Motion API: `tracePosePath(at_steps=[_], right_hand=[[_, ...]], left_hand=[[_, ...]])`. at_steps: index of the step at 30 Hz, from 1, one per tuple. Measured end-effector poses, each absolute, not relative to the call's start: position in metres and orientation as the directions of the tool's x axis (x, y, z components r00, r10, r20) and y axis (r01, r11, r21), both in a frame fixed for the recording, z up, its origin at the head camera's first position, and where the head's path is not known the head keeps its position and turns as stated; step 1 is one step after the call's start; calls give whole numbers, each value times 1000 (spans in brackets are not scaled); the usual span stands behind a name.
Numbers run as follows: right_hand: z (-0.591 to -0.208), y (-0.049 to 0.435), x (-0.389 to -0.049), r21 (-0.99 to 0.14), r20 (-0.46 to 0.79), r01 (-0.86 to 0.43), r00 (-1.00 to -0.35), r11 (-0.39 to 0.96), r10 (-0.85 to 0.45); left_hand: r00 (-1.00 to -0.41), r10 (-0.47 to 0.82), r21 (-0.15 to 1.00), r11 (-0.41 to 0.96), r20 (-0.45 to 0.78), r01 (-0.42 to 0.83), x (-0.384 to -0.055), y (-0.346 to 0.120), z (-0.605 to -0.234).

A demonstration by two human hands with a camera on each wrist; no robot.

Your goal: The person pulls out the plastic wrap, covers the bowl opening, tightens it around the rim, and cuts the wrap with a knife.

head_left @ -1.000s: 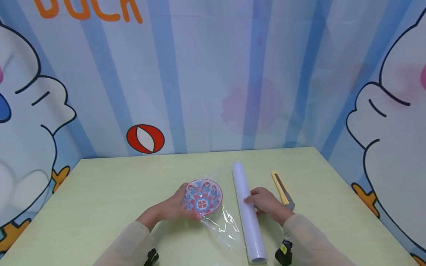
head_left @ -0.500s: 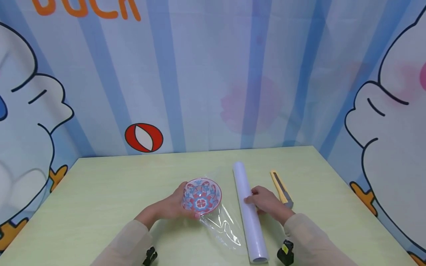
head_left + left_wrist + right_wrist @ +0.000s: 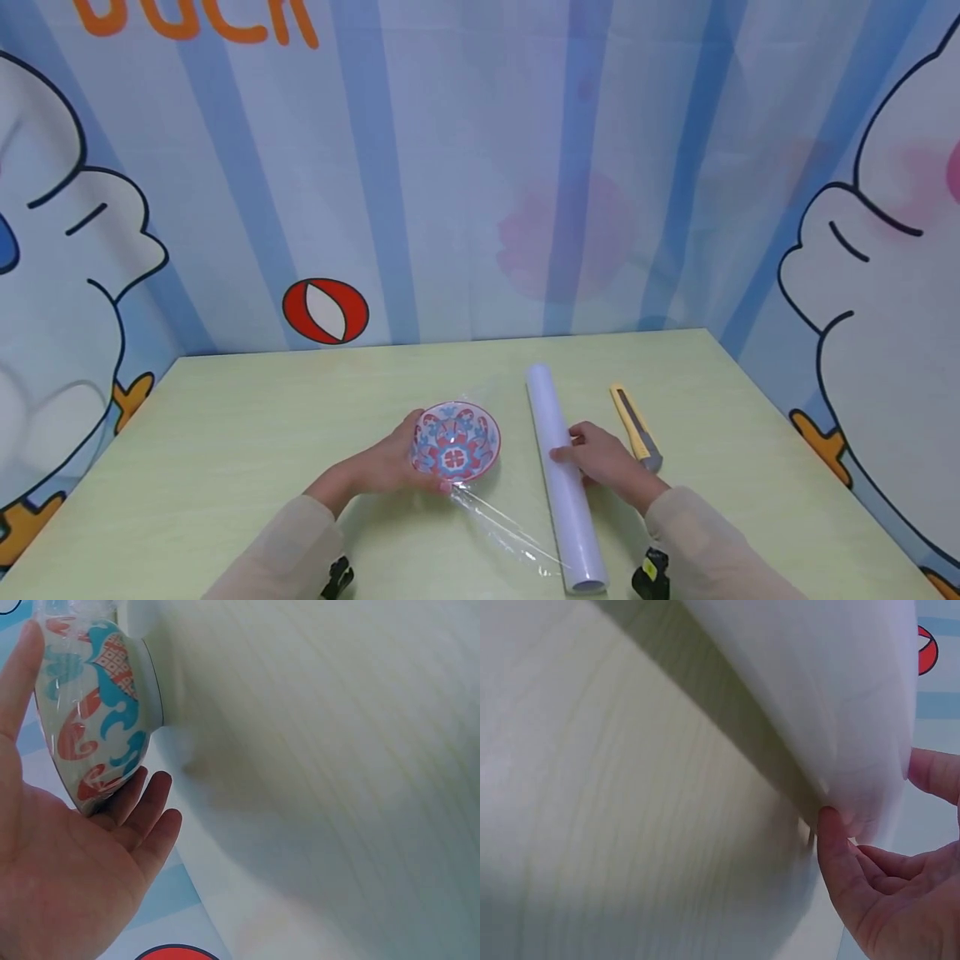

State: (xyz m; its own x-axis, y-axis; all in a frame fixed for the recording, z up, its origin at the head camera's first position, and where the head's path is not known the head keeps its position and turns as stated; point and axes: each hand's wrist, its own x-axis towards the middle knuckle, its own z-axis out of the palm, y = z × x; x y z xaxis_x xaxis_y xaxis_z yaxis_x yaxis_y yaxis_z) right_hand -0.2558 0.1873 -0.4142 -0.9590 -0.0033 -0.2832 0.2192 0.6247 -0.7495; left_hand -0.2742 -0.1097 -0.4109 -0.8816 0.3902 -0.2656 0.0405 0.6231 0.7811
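Note:
A small bowl with a red and blue flower pattern (image 3: 456,443) is tilted toward me in the head view. My left hand (image 3: 397,458) holds it by the side, thumb near the rim and fingers under it, as the left wrist view shows. Clear plastic film (image 3: 498,529) wraps the bowl and stretches toward the near end of a long white film roll (image 3: 564,492). My right hand (image 3: 600,458) grips this roll from the right. In the right wrist view, thumb and fingertips press the roll (image 3: 840,712) on opposite sides.
A yellow and grey utility knife (image 3: 637,429) lies on the pale wooden table (image 3: 262,417), just right of the roll and beyond my right hand. A blue striped cartoon backdrop (image 3: 465,167) rises behind the table's back edge.
The film between bowl and roll has drawn into a narrower, tauter strip reaching the roll's near end. Bowl and left hand stay almost still; the right wrist shifts slightly right and nearer.

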Motion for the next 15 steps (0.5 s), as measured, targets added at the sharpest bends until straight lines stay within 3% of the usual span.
tracePosePath(at_steps=[15], right_hand=[[-415,192,-253,-750,-271,194,-962,633,-27]], left_hand=[[-882,388,769,637,-267,48,-275,-109,-414]])
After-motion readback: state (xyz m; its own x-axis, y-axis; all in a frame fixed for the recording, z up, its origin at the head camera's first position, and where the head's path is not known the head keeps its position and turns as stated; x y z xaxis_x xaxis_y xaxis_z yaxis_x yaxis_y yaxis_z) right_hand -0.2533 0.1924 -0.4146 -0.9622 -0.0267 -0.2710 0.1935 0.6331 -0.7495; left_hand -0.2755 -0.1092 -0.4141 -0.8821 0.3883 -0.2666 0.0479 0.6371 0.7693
